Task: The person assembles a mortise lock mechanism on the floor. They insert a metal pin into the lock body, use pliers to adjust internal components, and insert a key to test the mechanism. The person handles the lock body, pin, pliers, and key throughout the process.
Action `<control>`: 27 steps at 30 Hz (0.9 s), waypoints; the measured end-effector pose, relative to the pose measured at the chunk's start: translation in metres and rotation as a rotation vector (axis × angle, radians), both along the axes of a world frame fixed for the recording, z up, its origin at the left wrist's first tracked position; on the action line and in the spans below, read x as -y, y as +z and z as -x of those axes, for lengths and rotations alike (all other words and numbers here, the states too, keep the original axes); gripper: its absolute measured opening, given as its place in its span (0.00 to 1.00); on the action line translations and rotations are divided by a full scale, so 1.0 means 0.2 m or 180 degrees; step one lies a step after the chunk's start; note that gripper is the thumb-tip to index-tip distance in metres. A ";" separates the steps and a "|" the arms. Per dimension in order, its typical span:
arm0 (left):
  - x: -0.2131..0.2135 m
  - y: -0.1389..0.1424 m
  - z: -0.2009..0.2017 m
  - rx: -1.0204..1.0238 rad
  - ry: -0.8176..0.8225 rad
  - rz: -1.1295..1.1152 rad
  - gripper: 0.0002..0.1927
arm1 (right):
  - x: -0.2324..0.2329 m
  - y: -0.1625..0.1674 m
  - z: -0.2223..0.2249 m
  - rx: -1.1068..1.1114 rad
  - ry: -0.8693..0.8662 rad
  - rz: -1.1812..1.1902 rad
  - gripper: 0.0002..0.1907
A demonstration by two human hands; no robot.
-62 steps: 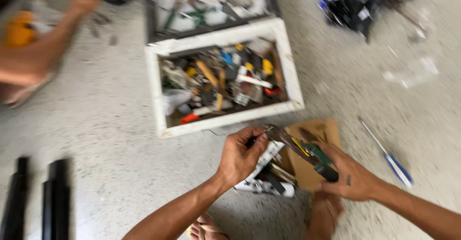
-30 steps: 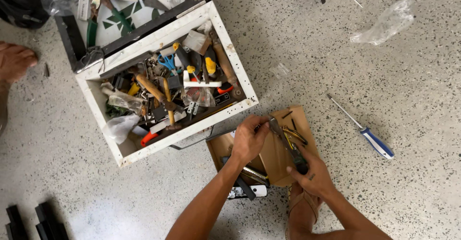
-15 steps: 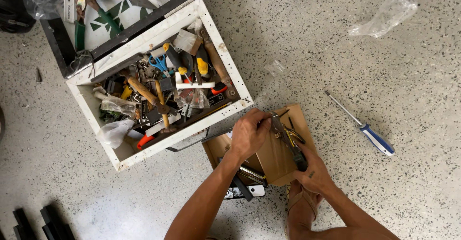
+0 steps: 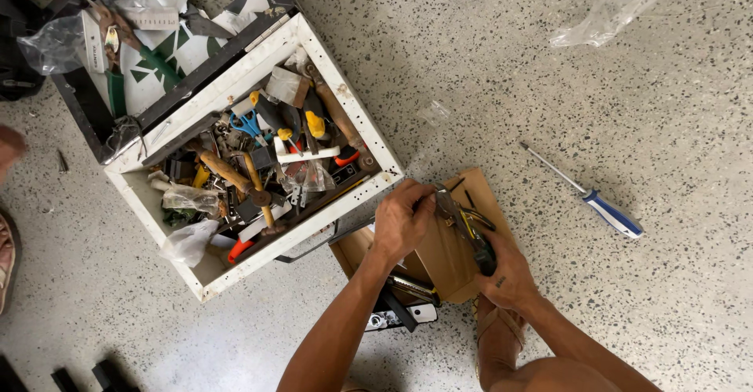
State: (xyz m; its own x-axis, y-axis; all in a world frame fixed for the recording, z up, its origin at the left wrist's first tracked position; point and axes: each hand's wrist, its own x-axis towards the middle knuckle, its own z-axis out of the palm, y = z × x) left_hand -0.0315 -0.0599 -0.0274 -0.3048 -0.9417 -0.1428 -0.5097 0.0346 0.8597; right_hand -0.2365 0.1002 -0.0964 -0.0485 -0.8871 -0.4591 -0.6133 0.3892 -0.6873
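Note:
Both my hands work over a brown cardboard piece (image 4: 451, 259) lying on the speckled floor. My left hand (image 4: 400, 221) is closed around the upper end of a dark, slim hand tool (image 4: 463, 223) that lies across the cardboard. My right hand (image 4: 506, 270) grips the lower, black-handled end of the same tool. Under the cardboard, a black and white object (image 4: 396, 310) pokes out. My sandalled foot (image 4: 494, 325) rests just below the cardboard.
A white open wooden box (image 4: 376, 137) full of mixed tools stands at upper left, with a black tray (image 4: 86, 121) of packets behind it. A blue-handled screwdriver (image 4: 596, 200) lies to the right. A clear plastic bag (image 4: 608, 4) lies at top right. Another person's foot (image 4: 6, 251) is at the left edge.
The view has drifted so the box and cardboard sit a little lower and further right. My hands keep their grip on the tool over the cardboard.

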 end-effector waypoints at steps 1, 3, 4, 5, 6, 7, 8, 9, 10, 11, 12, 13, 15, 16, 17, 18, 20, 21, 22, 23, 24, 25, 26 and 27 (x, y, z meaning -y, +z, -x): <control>0.00 0.00 0.00 0.0019 -0.0009 -0.0006 0.08 | 0.00 0.00 0.00 -0.0016 -0.0021 -0.0015 0.46; 0.01 -0.01 0.00 0.0042 -0.0019 -0.0003 0.07 | 0.00 0.01 -0.01 -0.0068 -0.0063 -0.0064 0.44; 0.01 -0.01 0.01 0.0010 -0.0008 0.0001 0.07 | 0.01 0.01 -0.02 -0.0098 -0.0079 -0.0109 0.44; 0.01 -0.01 0.01 -0.0021 0.0003 0.0014 0.07 | 0.01 0.01 -0.02 -0.0126 -0.0095 -0.0146 0.43; 0.02 -0.01 0.01 -0.0045 0.0010 0.0035 0.06 | 0.02 0.01 -0.02 -0.0119 -0.0111 -0.0128 0.43; 0.03 -0.02 0.01 -0.0052 0.0006 0.0018 0.06 | 0.02 0.02 -0.02 -0.0109 -0.0125 -0.0120 0.43; 0.03 -0.02 0.00 -0.0059 0.0003 0.0002 0.07 | 0.02 0.02 -0.03 -0.0098 -0.0138 -0.0111 0.42; 0.03 -0.03 0.00 -0.0069 -0.0012 0.0002 0.07 | 0.02 0.02 -0.03 -0.0112 -0.0145 -0.0093 0.42; 0.04 -0.04 -0.01 -0.0104 -0.0049 0.0034 0.07 | 0.02 0.01 -0.03 -0.0123 -0.0154 -0.0065 0.42; 0.04 -0.04 -0.01 -0.0138 -0.0066 0.0050 0.07 | 0.02 0.01 -0.04 -0.0134 -0.0142 -0.0053 0.42; 0.03 -0.05 -0.03 -0.0166 -0.0067 0.0058 0.07 | 0.02 0.01 -0.04 -0.0206 -0.0140 -0.0064 0.42; 0.03 -0.06 -0.04 -0.0155 -0.0083 0.0015 0.07 | 0.01 0.00 -0.05 -0.0271 -0.0142 -0.0075 0.42; 0.02 -0.09 -0.06 -0.0142 -0.0060 -0.0101 0.08 | 0.00 -0.01 -0.04 -0.0341 -0.0083 -0.0137 0.42; 0.01 -0.10 -0.06 -0.0119 -0.0069 -0.0033 0.08 | -0.01 -0.02 -0.04 -0.0342 -0.0063 -0.0100 0.42; 0.02 -0.11 -0.05 -0.0114 -0.0108 0.0122 0.08 | 0.00 -0.04 -0.02 -0.0360 -0.0079 0.0024 0.42; 0.03 -0.13 -0.04 -0.0114 -0.0152 0.0283 0.08 | 0.00 -0.05 -0.01 -0.0208 -0.0158 0.0271 0.43; 0.04 -0.16 0.01 -0.0021 -0.0144 0.0333 0.08 | -0.01 -0.07 0.02 0.0121 -0.0148 0.0725 0.46; 0.04 -0.17 0.02 -0.0060 -0.0110 0.0499 0.09 | 0.00 -0.09 0.02 0.0157 -0.0346 0.0459 0.44; 0.02 -0.18 0.03 -0.0074 -0.0038 0.0621 0.09 | -0.01 -0.11 0.02 0.0196 -0.0496 0.0136 0.42; 0.01 -0.18 0.04 -0.0032 0.0031 0.0559 0.09 | 0.00 -0.13 0.01 0.0893 -0.1098 -0.0324 0.42; 0.00 -0.17 0.05 0.0007 0.0067 0.0517 0.08 | 0.01 -0.15 -0.01 0.1588 -0.1699 -0.0821 0.42; -0.01 -0.16 0.05 0.0045 0.0048 0.0507 0.09 | 0.01 -0.17 0.00 0.0980 -0.1305 -0.0739 0.36; -0.02 -0.15 0.05 0.0056 -0.0008 0.0487 0.09 | 0.02 -0.18 -0.01 0.0353 -0.0960 -0.0620 0.31; -0.03 -0.14 0.05 0.0114 -0.0029 0.0553 0.10 | 0.02 -0.19 -0.02 0.0531 -0.1089 -0.0461 0.31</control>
